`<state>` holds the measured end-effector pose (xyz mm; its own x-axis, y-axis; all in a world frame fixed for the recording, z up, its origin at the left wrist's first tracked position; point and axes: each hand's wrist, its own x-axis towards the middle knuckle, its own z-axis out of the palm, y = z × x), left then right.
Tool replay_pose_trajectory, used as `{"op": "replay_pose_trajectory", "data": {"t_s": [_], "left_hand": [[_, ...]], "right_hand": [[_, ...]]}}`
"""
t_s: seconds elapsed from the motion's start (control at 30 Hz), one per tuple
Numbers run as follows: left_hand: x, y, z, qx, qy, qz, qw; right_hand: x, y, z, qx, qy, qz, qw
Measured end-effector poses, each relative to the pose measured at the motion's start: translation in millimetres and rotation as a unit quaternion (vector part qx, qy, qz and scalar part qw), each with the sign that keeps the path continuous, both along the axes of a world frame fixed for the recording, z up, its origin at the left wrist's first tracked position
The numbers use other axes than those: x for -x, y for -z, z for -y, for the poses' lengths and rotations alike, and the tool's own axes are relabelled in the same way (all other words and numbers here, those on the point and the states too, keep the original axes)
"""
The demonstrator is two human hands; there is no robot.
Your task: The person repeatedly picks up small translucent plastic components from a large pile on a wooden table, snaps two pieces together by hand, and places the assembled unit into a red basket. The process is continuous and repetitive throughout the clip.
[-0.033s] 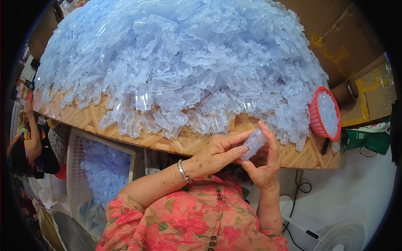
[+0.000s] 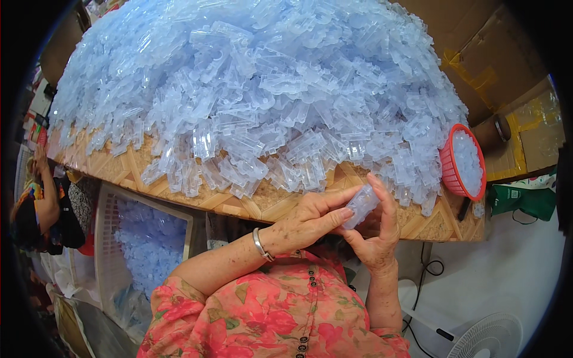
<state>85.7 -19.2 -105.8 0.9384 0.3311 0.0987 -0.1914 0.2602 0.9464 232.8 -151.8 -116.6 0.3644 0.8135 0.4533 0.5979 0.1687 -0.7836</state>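
Observation:
A clear plastic piece (image 2: 361, 207), boxy and bluish, is held up over the table's front edge between both hands. My left hand (image 2: 316, 218), with a silver bangle on its wrist, pinches it from the left with thumb and fingers. From the other side my right hand (image 2: 382, 230) grips it, thumb below and index finger at its upper end. Parts of the fingers behind the piece are hidden. Just beyond the hands spreads a large heap of similar clear plastic pieces (image 2: 268, 95), its loose front edge thinning out on the wood-patterned table (image 2: 239, 206).
A red basket (image 2: 449, 170) of small clear parts stands at the table's right end, beside a small dark object (image 2: 464, 209). Below left is a white crate (image 2: 106, 238) with bluish pieces. A fan (image 2: 489, 337) stands lower right. Another person's arm (image 2: 48, 197) shows far left.

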Motion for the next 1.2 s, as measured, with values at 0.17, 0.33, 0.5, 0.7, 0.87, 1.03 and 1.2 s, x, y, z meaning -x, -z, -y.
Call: {"op": "replay_pose_trajectory", "data": {"t_s": [0.17, 0.33, 0.5, 0.7, 0.87, 1.03, 1.2], "left_hand": [[-4, 13, 3, -0.124, -0.062, 0.021, 0.99], [-6, 11, 10, -0.054, -0.066, -0.001, 0.996], [-4, 10, 14, -0.049, -0.088, 0.001, 0.995], [-5, 9, 9, -0.146, -0.087, 0.014, 0.985], [-7, 5, 8, -0.222, -0.101, 0.039, 0.969], [-9, -1, 5, -0.294, -0.113, 0.019, 0.949], [-15, 7, 7, -0.403, -0.16, 0.026, 0.901]], "right_hand": [[4, 5, -5, -0.022, -0.013, -0.049, 0.999], [14, 8, -8, -0.038, 0.01, -0.08, 0.996], [15, 8, -12, -0.064, -0.014, -0.097, 0.993], [15, 13, -14, -0.08, -0.015, -0.103, 0.991], [17, 13, -11, -0.067, 0.009, -0.082, 0.994], [20, 9, -5, -0.001, 0.088, 0.01, 0.996], [-11, -26, 14, 0.068, 0.066, 0.241, 0.966]]}}
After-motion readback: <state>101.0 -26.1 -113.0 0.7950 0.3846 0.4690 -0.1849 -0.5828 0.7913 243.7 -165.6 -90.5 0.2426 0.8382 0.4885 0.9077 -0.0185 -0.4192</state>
